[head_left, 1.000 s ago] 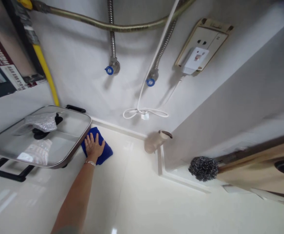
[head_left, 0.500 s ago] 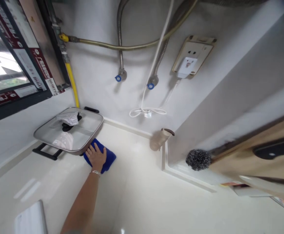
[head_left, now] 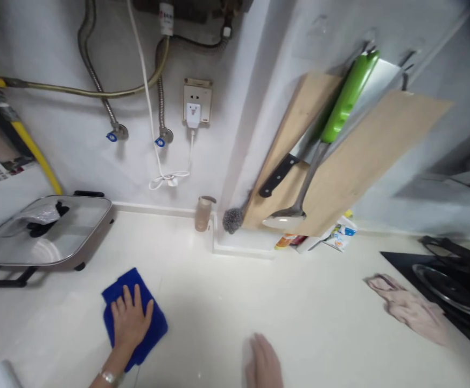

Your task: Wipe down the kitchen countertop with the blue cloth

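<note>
The left hand [head_left: 132,321] presses its wide-open grip flat on the blue cloth [head_left: 156,324], which lies on the tabletop [head_left: 202,302] near the lidded pan [head_left: 83,237]; the right hand's [head_left: 264,364] grip I cannot tell.

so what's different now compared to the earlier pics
The blue cloth, left hand still flat on it, has slid away from the lidded pan, rightward and toward the person. The right hand has come into view. The pan, the small jug and the plug in its socket look unmoved.
</note>
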Tool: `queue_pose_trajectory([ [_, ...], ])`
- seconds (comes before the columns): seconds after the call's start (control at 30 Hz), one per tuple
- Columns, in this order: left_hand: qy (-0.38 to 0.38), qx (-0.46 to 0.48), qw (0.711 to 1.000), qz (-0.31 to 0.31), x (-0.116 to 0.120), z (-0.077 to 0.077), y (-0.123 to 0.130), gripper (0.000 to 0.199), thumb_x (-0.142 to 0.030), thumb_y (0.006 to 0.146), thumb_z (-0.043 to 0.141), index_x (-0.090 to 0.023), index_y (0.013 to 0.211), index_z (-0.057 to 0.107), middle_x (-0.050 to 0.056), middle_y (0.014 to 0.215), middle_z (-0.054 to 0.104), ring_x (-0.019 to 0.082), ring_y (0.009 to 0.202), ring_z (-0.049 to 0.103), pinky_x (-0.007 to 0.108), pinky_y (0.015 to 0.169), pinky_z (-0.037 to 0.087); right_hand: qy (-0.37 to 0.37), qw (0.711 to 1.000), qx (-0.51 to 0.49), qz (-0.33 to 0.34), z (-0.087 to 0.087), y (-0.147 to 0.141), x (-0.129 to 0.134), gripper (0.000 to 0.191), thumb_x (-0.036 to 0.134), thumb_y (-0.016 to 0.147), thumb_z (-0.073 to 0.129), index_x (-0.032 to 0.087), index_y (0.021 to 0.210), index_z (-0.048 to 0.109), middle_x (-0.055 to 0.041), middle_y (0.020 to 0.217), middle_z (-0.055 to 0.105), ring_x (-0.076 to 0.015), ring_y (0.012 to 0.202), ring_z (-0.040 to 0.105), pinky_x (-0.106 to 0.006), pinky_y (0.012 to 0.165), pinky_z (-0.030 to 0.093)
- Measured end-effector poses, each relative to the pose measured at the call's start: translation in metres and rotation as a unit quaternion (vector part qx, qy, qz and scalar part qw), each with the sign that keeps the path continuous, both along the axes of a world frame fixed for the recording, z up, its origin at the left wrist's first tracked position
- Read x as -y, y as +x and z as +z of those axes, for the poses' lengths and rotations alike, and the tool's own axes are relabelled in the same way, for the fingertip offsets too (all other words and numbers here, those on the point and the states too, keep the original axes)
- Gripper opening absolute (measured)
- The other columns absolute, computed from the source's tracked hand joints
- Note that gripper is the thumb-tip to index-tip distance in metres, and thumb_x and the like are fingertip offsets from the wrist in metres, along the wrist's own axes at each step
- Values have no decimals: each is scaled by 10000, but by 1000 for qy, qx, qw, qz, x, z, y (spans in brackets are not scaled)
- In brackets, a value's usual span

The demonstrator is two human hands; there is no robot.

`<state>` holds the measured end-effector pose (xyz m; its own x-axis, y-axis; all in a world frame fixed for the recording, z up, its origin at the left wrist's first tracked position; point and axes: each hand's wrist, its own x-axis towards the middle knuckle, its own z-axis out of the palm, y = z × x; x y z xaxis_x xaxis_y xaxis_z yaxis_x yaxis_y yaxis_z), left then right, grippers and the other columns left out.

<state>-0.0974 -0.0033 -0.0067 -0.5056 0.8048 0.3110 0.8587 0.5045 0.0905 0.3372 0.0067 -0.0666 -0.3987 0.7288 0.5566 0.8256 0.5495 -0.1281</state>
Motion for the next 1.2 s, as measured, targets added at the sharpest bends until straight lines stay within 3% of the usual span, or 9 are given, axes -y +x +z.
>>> queue_pose_trajectory([
  [0.3, 17, -15, 976, -215, -7, -14, 141, 672, -434, 929, 417, -130, 1522, 334, 243, 1594, 246, 449, 1379, 387, 617, 1128, 329, -47, 997, -56, -29, 17, -16, 9, 473, 189, 895, 449, 198, 1368, 457, -130, 1373, 560, -295, 1283, 507, -491, 1036, 478],
  [0.43, 11, 8, 962, -271, -20, -7, 173, 665, -421, 906, 485, -152, 1505, 380, 233, 1583, 285, 454, 1359, 415, 622, 1100, 372, -51, 996, -63, -29, 20, -12, 9, 488, 148, 883, 432, 202, 1366, 469, -122, 1383, 553, -283, 1282, 518, -479, 1033, 492],
  [0.5, 3, 38, 957, -287, -30, 2, 168, 582, -407, 912, 477, -182, 1448, 482, 210, 1580, 308, 442, 1325, 461, 627, 1074, 401, -42, 996, -75, -32, 23, -12, 8, 486, 123, 868, 431, 200, 1344, 489, -121, 1363, 566, -282, 1265, 533, -487, 1014, 507],
  [0.6, 14, 110, 952, -285, -52, 17, 136, 482, -367, 952, 397, -208, 1378, 559, 149, 1588, 326, 336, 1309, 511, 498, 1047, 483, -22, 995, -94, -15, 33, -29, 3, 492, 76, 831, 435, 199, 1299, 527, -114, 1291, 611, -281, 1221, 562, -524, 1000, 514],
  [0.73, 41, 144, 969, -197, -69, 25, 76, 540, -397, 977, 313, -108, 1376, 534, 193, 1530, 406, 289, 1336, 497, 421, 1077, 478, -54, 992, -87, 77, 59, -99, -13, 579, 33, 801, 423, 180, 1356, 501, -135, 1385, 563, -265, 1309, 506, -521, 1066, 484],
  [0.83, 56, 133, 978, -149, -54, 19, 42, 601, -408, 974, 278, -29, 1381, 504, 235, 1494, 435, 315, 1429, 368, 470, 1168, 365, -123, 983, -52, 129, 81, -161, -24, 614, 81, 829, 462, 150, 1439, 438, -162, 1570, 361, -317, 1475, 290, -567, 1156, 381],
  [0.93, 63, 123, 981, -133, -29, 9, 26, 629, -412, 963, 259, -8, 1371, 516, 250, 1502, 421, 375, 1475, 243, 572, 1200, 246, -215, 966, -8, 144, 94, -196, -31, 597, 275, 919, 503, 145, 1490, 387, -175, 1622, 243, -361, 1505, 185, -603, 1194, 295],
  [1.03, 68, 93, 983, -140, -14, -2, 20, 643, -434, 967, 243, -36, 1402, 499, 229, 1534, 385, 378, 1491, 188, 586, 1202, 213, -263, 951, 15, 161, 99, -193, -36, 601, 411, 970, 451, 184, 1516, 349, -141, 1641, 190, -332, 1516, 147, -570, 1229, 227],
  [1.2, 62, 88, 983, -147, -20, -17, 12, 687, -478, 949, 215, -62, 1438, 461, 211, 1555, 360, 367, 1499, 161, 577, 1192, 232, -266, 954, 29, 136, 95, -137, -41, 620, 401, 966, 454, 254, 1543, 282, -72, 1659, 128, -286, 1526, 129, -529, 1243, 204],
])
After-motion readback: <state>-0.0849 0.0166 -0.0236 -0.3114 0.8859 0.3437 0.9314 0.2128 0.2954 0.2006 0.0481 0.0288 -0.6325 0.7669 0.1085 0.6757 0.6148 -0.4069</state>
